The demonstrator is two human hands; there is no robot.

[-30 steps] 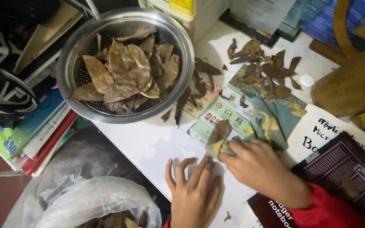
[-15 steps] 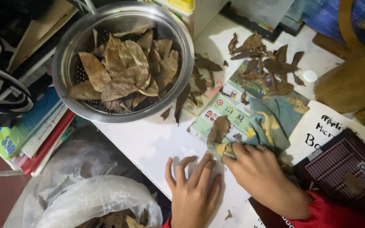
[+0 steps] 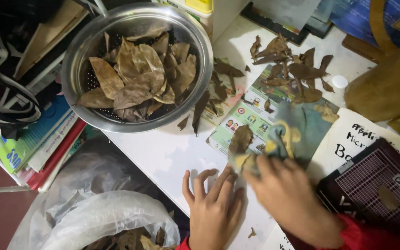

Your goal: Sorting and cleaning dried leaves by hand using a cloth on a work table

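Observation:
My left hand lies flat on the white table, fingers apart, its fingertips near the stem end of a dry brown leaf. My right hand, in a red sleeve and blurred by motion, grips a blue-grey and yellow cloth pressed against that leaf. The leaf rests on the edge of a colourful printed sheet. A steel colander heaped with dry brown leaves stands at the far left of the table.
Loose dry leaves are scattered at the back over the printed sheet. A clear plastic bag with leaves sits below the table edge. Stacked books lie left, a dark notebook and a wooden object right.
My right hand with the cloth has slid a little toward me along the leaf. My left hand stays flat in the same spot.

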